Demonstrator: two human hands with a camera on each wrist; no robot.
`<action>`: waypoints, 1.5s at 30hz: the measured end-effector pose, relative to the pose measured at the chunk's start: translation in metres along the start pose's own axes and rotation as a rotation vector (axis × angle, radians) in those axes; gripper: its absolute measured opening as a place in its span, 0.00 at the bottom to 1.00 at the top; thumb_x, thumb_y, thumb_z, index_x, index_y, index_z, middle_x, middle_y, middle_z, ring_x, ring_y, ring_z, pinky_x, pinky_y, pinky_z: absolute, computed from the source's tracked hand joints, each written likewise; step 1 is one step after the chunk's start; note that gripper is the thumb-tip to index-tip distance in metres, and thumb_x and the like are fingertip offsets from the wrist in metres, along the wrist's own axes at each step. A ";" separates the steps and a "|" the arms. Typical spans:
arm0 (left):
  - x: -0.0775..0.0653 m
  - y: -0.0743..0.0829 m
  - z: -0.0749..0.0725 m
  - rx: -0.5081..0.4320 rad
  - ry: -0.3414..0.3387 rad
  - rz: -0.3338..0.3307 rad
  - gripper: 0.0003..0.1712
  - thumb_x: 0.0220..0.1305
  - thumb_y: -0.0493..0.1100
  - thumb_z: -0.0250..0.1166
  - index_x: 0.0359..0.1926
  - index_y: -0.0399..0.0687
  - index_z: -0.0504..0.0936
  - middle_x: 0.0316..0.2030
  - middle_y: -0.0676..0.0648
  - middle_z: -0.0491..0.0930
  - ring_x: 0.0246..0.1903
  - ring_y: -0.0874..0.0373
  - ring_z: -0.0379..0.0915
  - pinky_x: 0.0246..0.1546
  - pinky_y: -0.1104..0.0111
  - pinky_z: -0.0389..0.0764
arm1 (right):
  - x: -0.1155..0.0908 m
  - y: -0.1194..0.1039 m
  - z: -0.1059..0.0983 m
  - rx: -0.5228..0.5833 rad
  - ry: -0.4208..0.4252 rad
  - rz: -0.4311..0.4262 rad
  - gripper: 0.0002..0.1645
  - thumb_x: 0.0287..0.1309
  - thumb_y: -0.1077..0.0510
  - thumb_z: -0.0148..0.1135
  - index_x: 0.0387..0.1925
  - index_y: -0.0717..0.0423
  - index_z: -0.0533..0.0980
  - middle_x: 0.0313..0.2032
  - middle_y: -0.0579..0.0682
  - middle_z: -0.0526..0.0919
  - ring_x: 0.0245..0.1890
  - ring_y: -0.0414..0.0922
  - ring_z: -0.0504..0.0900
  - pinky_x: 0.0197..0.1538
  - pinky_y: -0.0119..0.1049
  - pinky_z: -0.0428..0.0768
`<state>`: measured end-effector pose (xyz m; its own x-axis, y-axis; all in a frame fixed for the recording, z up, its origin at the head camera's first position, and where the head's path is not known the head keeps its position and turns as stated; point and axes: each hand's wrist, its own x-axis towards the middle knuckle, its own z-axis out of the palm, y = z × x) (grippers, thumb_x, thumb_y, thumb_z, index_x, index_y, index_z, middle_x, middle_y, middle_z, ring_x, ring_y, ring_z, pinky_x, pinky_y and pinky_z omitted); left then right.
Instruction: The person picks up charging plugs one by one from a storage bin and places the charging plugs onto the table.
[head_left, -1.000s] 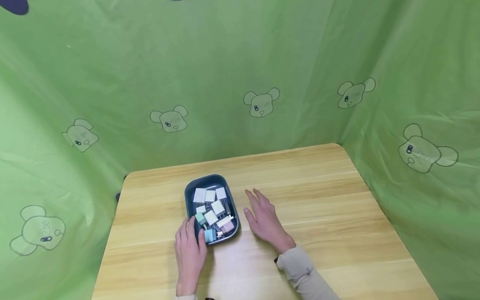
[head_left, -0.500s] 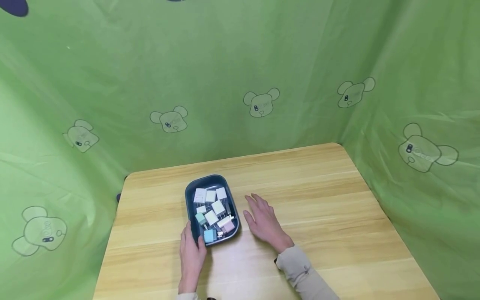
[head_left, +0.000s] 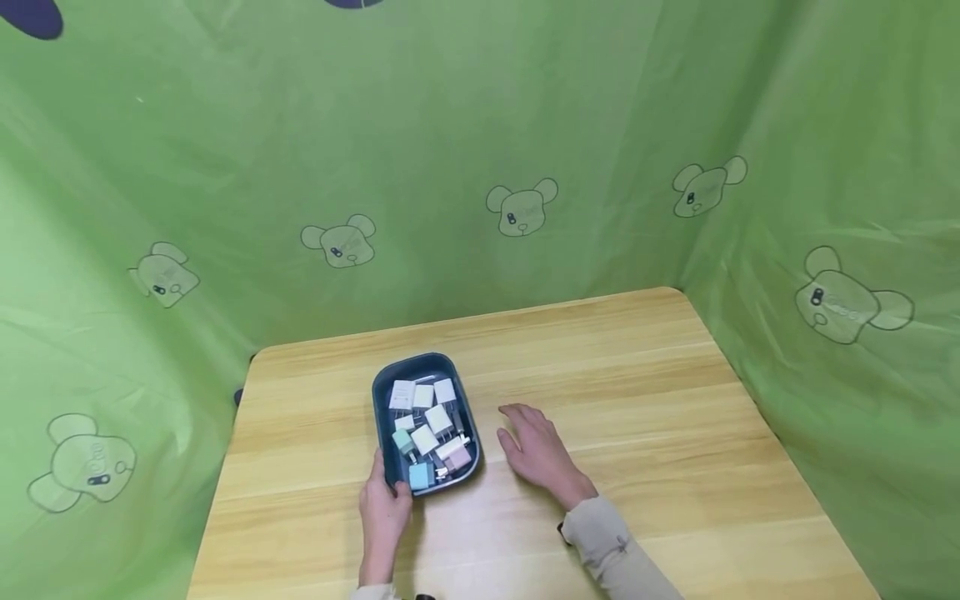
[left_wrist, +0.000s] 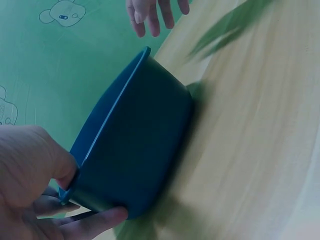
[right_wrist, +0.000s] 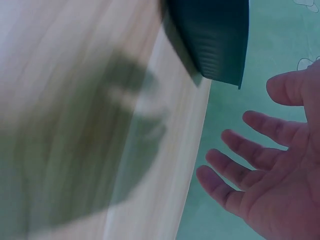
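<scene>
A dark blue plastic bin (head_left: 412, 367) holds several plug-in chargers. Most are white, like the charger (head_left: 438, 419) near the middle; a mint charger (head_left: 402, 441), a light blue charger (head_left: 420, 476) and a pink charger (head_left: 457, 457) lie at its near end. My left hand (head_left: 385, 517) grips the bin's near left corner. In the left wrist view its thumb hooks over the rim and its fingers lie along the outer wall (left_wrist: 135, 135). To the right of the bin, apart from it, my right hand (head_left: 536, 450) hovers with fingers spread and nothing held.
The bin is over a wooden table (head_left: 637, 417), left of its middle. Green cloth (head_left: 427, 125) printed with bear heads hangs behind the table and along both sides.
My left hand has shifted from lying along the bin's left rim to gripping its near left corner. My right hand has drawn slightly away to the right.
</scene>
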<state>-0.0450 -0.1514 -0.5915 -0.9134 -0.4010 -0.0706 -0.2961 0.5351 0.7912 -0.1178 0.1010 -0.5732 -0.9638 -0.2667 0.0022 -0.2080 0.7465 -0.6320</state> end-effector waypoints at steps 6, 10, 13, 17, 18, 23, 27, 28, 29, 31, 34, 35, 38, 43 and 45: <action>-0.009 0.004 0.000 -0.015 -0.015 -0.014 0.45 0.53 0.24 0.61 0.74 0.29 0.59 0.65 0.22 0.69 0.54 0.31 0.78 0.57 0.44 0.81 | -0.005 0.012 -0.002 -0.018 0.016 0.014 0.25 0.71 0.51 0.57 0.63 0.58 0.75 0.64 0.60 0.78 0.67 0.61 0.73 0.69 0.62 0.69; -0.017 0.005 0.000 -0.019 -0.025 -0.034 0.45 0.53 0.24 0.62 0.74 0.29 0.60 0.64 0.22 0.70 0.51 0.34 0.80 0.53 0.47 0.84 | -0.005 0.020 -0.003 -0.003 0.013 0.029 0.24 0.70 0.52 0.57 0.62 0.59 0.76 0.63 0.60 0.79 0.66 0.60 0.74 0.69 0.60 0.71; -0.022 0.005 0.002 -0.024 -0.030 -0.036 0.45 0.53 0.25 0.62 0.74 0.30 0.60 0.64 0.22 0.71 0.53 0.33 0.79 0.54 0.46 0.83 | -0.001 0.024 -0.004 0.032 0.009 0.037 0.25 0.70 0.53 0.57 0.63 0.60 0.75 0.63 0.61 0.78 0.66 0.60 0.75 0.70 0.58 0.71; -0.026 0.006 0.004 -0.015 -0.029 -0.023 0.45 0.52 0.25 0.64 0.74 0.32 0.61 0.63 0.23 0.73 0.52 0.34 0.80 0.55 0.46 0.83 | 0.005 0.025 -0.004 0.089 -0.009 0.053 0.27 0.70 0.53 0.58 0.66 0.60 0.72 0.65 0.61 0.76 0.67 0.59 0.74 0.72 0.57 0.71; -0.027 0.007 0.004 -0.017 -0.030 -0.020 0.45 0.52 0.25 0.64 0.73 0.32 0.62 0.62 0.23 0.74 0.47 0.36 0.81 0.51 0.48 0.85 | 0.006 0.024 -0.004 0.100 -0.015 0.057 0.28 0.70 0.52 0.58 0.67 0.60 0.72 0.66 0.61 0.76 0.68 0.59 0.74 0.72 0.57 0.70; -0.032 0.009 0.005 -0.022 -0.031 -0.016 0.46 0.49 0.23 0.64 0.73 0.34 0.64 0.58 0.23 0.77 0.29 0.50 0.78 0.31 0.63 0.82 | 0.012 0.020 0.000 0.147 -0.049 0.068 0.32 0.70 0.51 0.57 0.71 0.58 0.67 0.69 0.61 0.72 0.71 0.60 0.71 0.73 0.59 0.68; -0.037 0.011 0.007 -0.033 -0.051 -0.019 0.46 0.49 0.24 0.64 0.73 0.35 0.64 0.59 0.24 0.77 0.29 0.52 0.79 0.29 0.67 0.82 | 0.018 0.019 0.001 0.163 -0.061 0.080 0.34 0.72 0.50 0.55 0.74 0.56 0.63 0.70 0.61 0.72 0.71 0.59 0.71 0.74 0.59 0.68; -0.038 0.011 0.008 -0.039 -0.062 -0.018 0.47 0.49 0.23 0.64 0.73 0.36 0.63 0.59 0.23 0.77 0.29 0.53 0.79 0.29 0.68 0.82 | 0.019 0.019 0.001 0.166 -0.064 0.089 0.34 0.72 0.49 0.55 0.75 0.55 0.62 0.69 0.61 0.73 0.70 0.59 0.72 0.73 0.58 0.68; -0.040 0.012 0.009 -0.049 -0.074 -0.023 0.47 0.50 0.23 0.64 0.74 0.36 0.63 0.59 0.23 0.77 0.25 0.54 0.77 0.26 0.68 0.81 | 0.021 0.019 0.000 0.176 -0.064 0.094 0.35 0.73 0.50 0.54 0.75 0.55 0.61 0.69 0.61 0.73 0.69 0.60 0.73 0.73 0.59 0.69; -0.042 0.013 0.011 -0.053 -0.090 -0.025 0.47 0.50 0.23 0.63 0.74 0.37 0.63 0.60 0.24 0.76 0.24 0.53 0.77 0.25 0.68 0.81 | 0.024 0.020 -0.001 0.192 -0.070 0.108 0.35 0.73 0.50 0.54 0.76 0.56 0.60 0.69 0.62 0.73 0.68 0.61 0.74 0.71 0.60 0.71; -0.045 0.015 0.015 -0.049 -0.097 0.003 0.46 0.49 0.23 0.63 0.73 0.37 0.64 0.61 0.25 0.76 0.29 0.49 0.81 0.30 0.66 0.85 | 0.028 0.025 -0.004 0.208 -0.084 0.121 0.37 0.74 0.50 0.53 0.77 0.56 0.57 0.70 0.64 0.71 0.67 0.62 0.75 0.70 0.60 0.71; -0.046 0.015 0.016 -0.050 -0.100 0.009 0.46 0.49 0.22 0.63 0.73 0.36 0.64 0.61 0.25 0.76 0.31 0.48 0.82 0.31 0.65 0.85 | 0.029 0.026 -0.005 0.207 -0.088 0.121 0.37 0.74 0.50 0.52 0.78 0.56 0.56 0.70 0.64 0.70 0.67 0.62 0.74 0.71 0.60 0.71; -0.049 0.017 0.019 -0.048 -0.106 0.032 0.45 0.49 0.22 0.64 0.72 0.35 0.65 0.61 0.26 0.76 0.43 0.42 0.85 0.40 0.61 0.88 | 0.032 0.032 -0.008 0.196 -0.096 0.113 0.37 0.76 0.50 0.49 0.79 0.56 0.53 0.71 0.65 0.68 0.70 0.63 0.71 0.73 0.61 0.68; -0.052 0.020 0.026 -0.042 -0.113 0.051 0.45 0.50 0.22 0.64 0.72 0.36 0.65 0.62 0.28 0.76 0.58 0.34 0.79 0.56 0.51 0.83 | 0.035 0.040 -0.015 0.166 -0.093 0.093 0.36 0.77 0.52 0.46 0.79 0.58 0.52 0.73 0.66 0.65 0.73 0.65 0.65 0.75 0.62 0.63; -0.053 0.022 0.029 -0.039 -0.116 0.063 0.45 0.50 0.22 0.64 0.72 0.36 0.66 0.62 0.28 0.77 0.56 0.35 0.80 0.55 0.52 0.84 | 0.036 0.043 -0.017 0.155 -0.087 0.083 0.35 0.77 0.53 0.45 0.78 0.60 0.53 0.73 0.67 0.65 0.73 0.65 0.65 0.75 0.62 0.62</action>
<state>-0.0113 -0.0970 -0.5877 -0.9566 -0.2780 -0.0877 -0.2280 0.5261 0.8193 -0.1647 0.1338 -0.5875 -0.9570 -0.2650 -0.1179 -0.0935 0.6668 -0.7393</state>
